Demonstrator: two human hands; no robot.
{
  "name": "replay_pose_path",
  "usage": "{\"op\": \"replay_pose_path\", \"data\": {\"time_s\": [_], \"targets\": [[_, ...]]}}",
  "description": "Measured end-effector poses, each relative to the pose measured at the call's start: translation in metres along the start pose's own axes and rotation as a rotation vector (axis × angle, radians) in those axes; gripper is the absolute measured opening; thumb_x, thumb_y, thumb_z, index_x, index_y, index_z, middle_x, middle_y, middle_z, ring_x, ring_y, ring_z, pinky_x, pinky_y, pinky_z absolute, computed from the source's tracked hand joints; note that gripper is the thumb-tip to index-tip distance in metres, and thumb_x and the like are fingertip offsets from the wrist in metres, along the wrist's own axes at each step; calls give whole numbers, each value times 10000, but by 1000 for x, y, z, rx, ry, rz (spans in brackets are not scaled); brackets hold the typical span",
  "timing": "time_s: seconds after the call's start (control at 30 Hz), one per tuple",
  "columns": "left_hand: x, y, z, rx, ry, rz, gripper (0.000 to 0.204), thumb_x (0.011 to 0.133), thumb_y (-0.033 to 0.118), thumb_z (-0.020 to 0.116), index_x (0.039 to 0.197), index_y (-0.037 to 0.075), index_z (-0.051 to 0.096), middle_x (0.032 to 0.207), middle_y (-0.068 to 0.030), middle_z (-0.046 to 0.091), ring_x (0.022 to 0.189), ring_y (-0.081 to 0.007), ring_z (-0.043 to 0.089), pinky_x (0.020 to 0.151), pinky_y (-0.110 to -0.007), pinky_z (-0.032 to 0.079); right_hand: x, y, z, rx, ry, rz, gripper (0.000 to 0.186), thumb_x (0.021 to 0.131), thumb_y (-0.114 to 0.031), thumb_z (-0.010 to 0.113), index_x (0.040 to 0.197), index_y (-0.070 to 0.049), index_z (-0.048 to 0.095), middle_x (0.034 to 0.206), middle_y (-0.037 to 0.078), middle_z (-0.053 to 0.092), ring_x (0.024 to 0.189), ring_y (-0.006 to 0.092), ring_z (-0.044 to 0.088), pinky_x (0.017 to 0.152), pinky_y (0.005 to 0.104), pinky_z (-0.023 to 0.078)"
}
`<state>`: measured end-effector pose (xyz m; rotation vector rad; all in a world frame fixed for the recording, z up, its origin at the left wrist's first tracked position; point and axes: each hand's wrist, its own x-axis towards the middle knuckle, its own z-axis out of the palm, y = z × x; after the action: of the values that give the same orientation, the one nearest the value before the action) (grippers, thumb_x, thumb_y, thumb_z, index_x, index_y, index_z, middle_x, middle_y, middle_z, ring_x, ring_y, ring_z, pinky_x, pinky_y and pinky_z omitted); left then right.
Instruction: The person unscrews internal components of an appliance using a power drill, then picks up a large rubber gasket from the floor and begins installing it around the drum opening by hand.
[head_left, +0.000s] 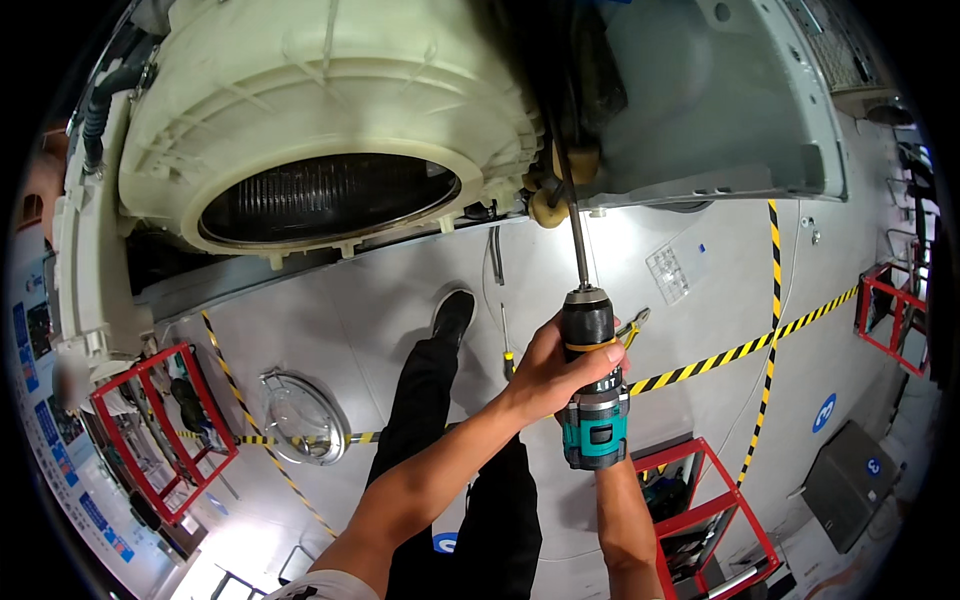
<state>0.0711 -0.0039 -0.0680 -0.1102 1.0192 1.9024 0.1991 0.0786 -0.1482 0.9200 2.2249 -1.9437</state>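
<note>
My left hand [560, 370] wraps round the front of a teal-and-black power drill [595, 425], its thumb across the top below the chuck. My right hand [612, 472] is beneath the drill at the handle, mostly hidden by its body. A long metal shaft [580, 250] runs from the chuck up into a dark gap, passing yellowish fittings [550, 208]. Left of that gap is a cream plastic tub [330, 100] with a round dark opening; right of it is a grey metal panel [715, 120].
My legs [415, 390] stand on a grey floor marked with striped tape [690, 370]. A round glass door [300, 420], screwdriver [508, 362], yellow pliers [633, 322] and clear plastic tray [668, 275] lie below the machine. Red frames [170, 500] stand at both sides and lower right.
</note>
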Motion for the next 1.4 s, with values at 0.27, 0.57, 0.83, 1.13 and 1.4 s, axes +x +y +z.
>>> {"op": "replay_pose_path", "data": {"time_s": [0.27,0.57,0.83,1.13,1.4], "targets": [[-1,6,16,-122,-48,49,373,796,259,604,1017,-12,475,740,-71,609,725,-131,578,695,-278,469,-4,-43,-26,-437,22,-354,230,728,-151,684,931,-67,617,772,65,645,651,188,631,574,306,503],[-5,11,13,-95,-4,-55,447,837,399,578,1068,23,505,836,-87,623,736,-124,584,661,-260,481,-11,-39,-19,269,-47,213,257,743,-100,678,987,-41,625,871,52,653,792,147,628,702,289,501],[-26,-6,2,-78,-34,-64,532,787,359,649,1151,5,491,1026,-132,617,929,-190,585,852,-321,466,-14,-9,-11,-22,-78,-32,154,865,-183,522,987,-89,522,828,12,532,755,121,521,647,254,449],[-26,2,12,-99,-39,-170,483,766,405,635,1049,18,577,969,-84,592,925,-175,556,841,-307,431,-13,-28,-14,-138,-118,123,164,911,-227,454,995,-85,454,829,15,446,774,135,453,707,274,401],[-26,2,15,-99,4,-137,460,785,399,620,1041,18,586,953,-83,596,898,-168,561,820,-299,440,-7,-21,-12,-26,-33,134,186,902,-253,440,967,-82,475,811,34,486,742,150,501,673,287,440]]}}
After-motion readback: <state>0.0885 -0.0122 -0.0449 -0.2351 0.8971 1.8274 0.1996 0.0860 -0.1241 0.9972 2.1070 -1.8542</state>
